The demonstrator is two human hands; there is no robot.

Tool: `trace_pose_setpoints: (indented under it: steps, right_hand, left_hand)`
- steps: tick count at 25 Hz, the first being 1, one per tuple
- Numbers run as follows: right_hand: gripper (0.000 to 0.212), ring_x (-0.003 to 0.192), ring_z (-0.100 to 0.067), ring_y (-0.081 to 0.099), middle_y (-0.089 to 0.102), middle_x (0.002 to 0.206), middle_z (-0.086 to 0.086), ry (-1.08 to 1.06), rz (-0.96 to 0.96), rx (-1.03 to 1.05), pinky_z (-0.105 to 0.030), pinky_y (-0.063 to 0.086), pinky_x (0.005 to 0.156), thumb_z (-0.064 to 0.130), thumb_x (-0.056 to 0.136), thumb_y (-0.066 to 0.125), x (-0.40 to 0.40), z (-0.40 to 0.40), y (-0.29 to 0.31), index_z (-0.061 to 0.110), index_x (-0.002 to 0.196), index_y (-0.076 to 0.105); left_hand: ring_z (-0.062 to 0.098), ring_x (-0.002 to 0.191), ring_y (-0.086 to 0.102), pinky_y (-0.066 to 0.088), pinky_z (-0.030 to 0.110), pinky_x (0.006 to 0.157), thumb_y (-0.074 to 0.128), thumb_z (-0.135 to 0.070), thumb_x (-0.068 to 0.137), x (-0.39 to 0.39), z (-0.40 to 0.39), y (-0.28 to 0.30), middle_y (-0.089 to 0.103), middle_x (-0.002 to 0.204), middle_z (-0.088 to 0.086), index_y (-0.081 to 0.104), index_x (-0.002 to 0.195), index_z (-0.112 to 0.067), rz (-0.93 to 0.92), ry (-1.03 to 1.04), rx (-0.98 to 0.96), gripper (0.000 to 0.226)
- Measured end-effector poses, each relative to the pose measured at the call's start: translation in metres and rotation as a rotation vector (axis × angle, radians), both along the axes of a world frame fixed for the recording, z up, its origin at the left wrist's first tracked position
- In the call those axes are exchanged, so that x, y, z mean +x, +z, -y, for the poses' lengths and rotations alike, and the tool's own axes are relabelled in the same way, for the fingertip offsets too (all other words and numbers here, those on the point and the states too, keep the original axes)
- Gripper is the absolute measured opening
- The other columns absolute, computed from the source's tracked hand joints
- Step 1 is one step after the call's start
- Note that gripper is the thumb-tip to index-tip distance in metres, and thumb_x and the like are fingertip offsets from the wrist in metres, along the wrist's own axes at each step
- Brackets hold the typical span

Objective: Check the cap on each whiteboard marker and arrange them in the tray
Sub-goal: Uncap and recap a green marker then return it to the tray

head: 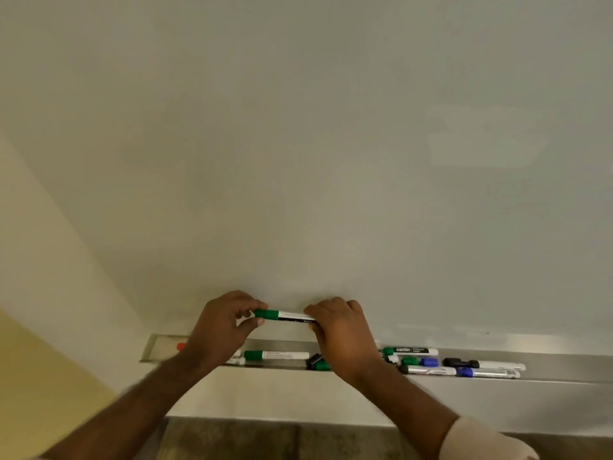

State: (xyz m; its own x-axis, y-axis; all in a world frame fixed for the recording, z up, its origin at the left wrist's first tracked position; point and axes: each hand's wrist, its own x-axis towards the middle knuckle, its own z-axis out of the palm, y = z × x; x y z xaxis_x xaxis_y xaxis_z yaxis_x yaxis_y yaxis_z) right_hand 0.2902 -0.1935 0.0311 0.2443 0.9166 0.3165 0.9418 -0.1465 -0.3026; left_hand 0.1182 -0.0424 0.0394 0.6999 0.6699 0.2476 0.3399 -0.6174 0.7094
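Marker (288, 315), green cap, white barrel: held level above the tray (564, 360), against the whiteboard (298, 144). Left hand (220, 327) grip pinches the cap end; right hand (341, 333) grip clenched round the barrel. Tray contents: one green-capped marker (275, 354) at left, a red cap (181, 346) farther left, loose black and green markers at centre, a cluster of green, blue and black markers (464, 364) at right. Cream wall (49, 260) at left.
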Motion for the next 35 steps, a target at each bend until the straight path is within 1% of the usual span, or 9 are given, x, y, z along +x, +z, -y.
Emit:
trace_pose_setpoints:
  steps: [2, 6, 10, 14, 18, 21, 28, 32, 35]
  right_hand:
    - [0.016, 0.089, -0.023, 0.055, 0.067, 0.091, 0.001, -0.059, 0.010, -0.050, -0.038, 0.039, 0.078, 0.017, 0.088, 0.057, -0.009, -0.009, -0.025, 0.021, 0.100, 0.067]
    - [0.017, 0.094, -0.023, 0.049, 0.060, 0.094, 0.000, -0.131, 0.014, -0.189, -0.038, 0.037, 0.082, 0.022, 0.091, 0.051, -0.027, -0.021, -0.066, 0.022, 0.098, 0.066]
    - [0.019, 0.096, -0.024, 0.049, 0.058, 0.101, -0.004, -0.165, -0.011, -0.291, -0.039, 0.040, 0.086, 0.021, 0.090, 0.053, -0.033, -0.034, -0.087, 0.021, 0.106, 0.064]
    - [0.017, 0.089, -0.022, 0.055, 0.063, 0.100, -0.005, -0.156, -0.070, -0.361, -0.036, 0.044, 0.083, 0.025, 0.092, 0.053, -0.034, -0.046, -0.094, 0.022, 0.105, 0.063]
    - [0.016, 0.088, -0.022, 0.057, 0.064, 0.098, -0.004, -0.141, -0.095, -0.373, -0.034, 0.044, 0.080, 0.023, 0.091, 0.052, -0.034, -0.046, -0.101, 0.023, 0.104, 0.061]
    - [0.022, 0.088, -0.024, 0.057, 0.064, 0.097, -0.004, -0.118, -0.105, -0.336, -0.033, 0.043, 0.077, 0.017, 0.089, 0.052, -0.027, -0.038, -0.099, 0.023, 0.109, 0.060]
    - [0.026, 0.087, -0.022, 0.061, 0.068, 0.099, -0.002, -0.242, -0.134, -0.210, -0.033, 0.050, 0.077, 0.010, 0.088, 0.056, 0.037, 0.025, -0.080, 0.020, 0.109, 0.068]
    - [0.018, 0.085, -0.020, 0.055, 0.064, 0.091, 0.000, -0.287, -0.044, -0.303, -0.033, 0.041, 0.076, 0.016, 0.090, 0.054, 0.066, 0.056, -0.079, 0.024, 0.099, 0.068]
    - [0.020, 0.089, -0.020, 0.050, 0.060, 0.093, 0.001, -0.199, 0.001, -0.362, -0.033, 0.038, 0.082, 0.019, 0.092, 0.052, 0.072, 0.064, -0.085, 0.027, 0.103, 0.066]
  left_hand:
    - [0.008, 0.075, 0.060, 0.044, 0.008, 0.068, 0.078, -0.008, 0.075, -0.005, -0.008, -0.031, 0.067, 0.082, -0.010, 0.074, 0.091, -0.027, -0.062, 0.037, -0.016, 0.026]
    - [0.012, 0.089, 0.059, 0.050, 0.029, 0.086, 0.072, -0.012, 0.081, -0.014, -0.018, -0.077, 0.068, 0.095, -0.005, 0.074, 0.099, -0.021, -0.215, 0.056, -0.008, 0.021]
    - [0.016, 0.094, 0.054, 0.040, 0.026, 0.086, 0.069, -0.015, 0.083, -0.016, -0.024, -0.099, 0.069, 0.097, -0.003, 0.074, 0.099, -0.020, -0.277, 0.042, 0.043, 0.018]
    - [0.017, 0.093, 0.054, 0.041, 0.031, 0.081, 0.067, -0.018, 0.084, -0.019, -0.027, -0.106, 0.070, 0.097, -0.006, 0.073, 0.099, -0.024, -0.337, 0.055, 0.151, 0.017]
    - [0.022, 0.099, 0.056, 0.037, 0.038, 0.083, 0.060, -0.011, 0.085, -0.018, -0.023, -0.111, 0.068, 0.100, -0.003, 0.070, 0.105, -0.024, -0.469, 0.015, 0.296, 0.026]
    - [0.020, 0.105, 0.054, 0.034, 0.037, 0.088, 0.056, -0.008, 0.084, -0.017, -0.024, -0.114, 0.067, 0.106, -0.006, 0.067, 0.112, -0.027, -0.538, -0.009, 0.335, 0.035]
    - [0.021, 0.098, 0.058, 0.039, 0.038, 0.086, 0.061, -0.009, 0.081, -0.008, -0.016, -0.114, 0.067, 0.102, -0.003, 0.068, 0.105, -0.026, -0.549, 0.026, 0.320, 0.031]
    - [0.018, 0.085, 0.056, 0.034, 0.034, 0.075, 0.066, -0.026, 0.083, 0.018, 0.015, -0.111, 0.063, 0.089, -0.007, 0.069, 0.092, -0.029, -0.424, -0.040, 0.280, 0.011]
    - [0.017, 0.084, 0.054, 0.031, 0.032, 0.072, 0.063, -0.036, 0.084, 0.047, 0.046, -0.111, 0.062, 0.087, -0.008, 0.069, 0.095, -0.030, -0.385, -0.123, 0.264, 0.014]
